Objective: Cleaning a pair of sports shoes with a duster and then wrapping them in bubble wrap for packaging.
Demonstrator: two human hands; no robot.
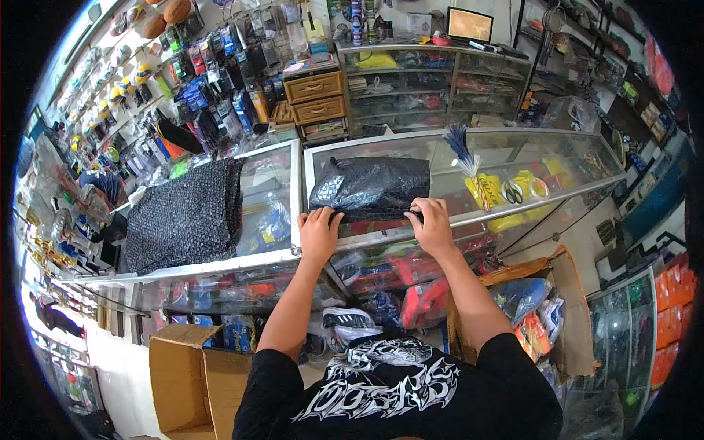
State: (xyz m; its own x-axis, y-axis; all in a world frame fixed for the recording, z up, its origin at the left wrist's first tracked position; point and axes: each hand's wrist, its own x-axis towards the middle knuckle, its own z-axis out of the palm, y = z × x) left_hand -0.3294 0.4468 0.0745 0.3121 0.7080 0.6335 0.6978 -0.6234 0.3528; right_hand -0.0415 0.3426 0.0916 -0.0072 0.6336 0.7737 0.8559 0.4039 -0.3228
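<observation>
A package in black bubble wrap lies on the glass counter in front of me. My left hand pinches the near left corner of its wrap between thumb and fingers. At the near right corner, my right hand grips the same edge. Left of it, a larger folded sheet of black bubble wrap rests on the adjoining counter. To the right lie a pair of scissors, a roll of tape, yellow plastic packaging and a bundle of dark blue and white strands. What the package contains is hidden.
The glass counter's metal-edged front runs before me. Below stand an open cardboard box at left and another box holding bagged goods at right. Shoes sit between them. Behind are wooden drawers and a shelf with a monitor.
</observation>
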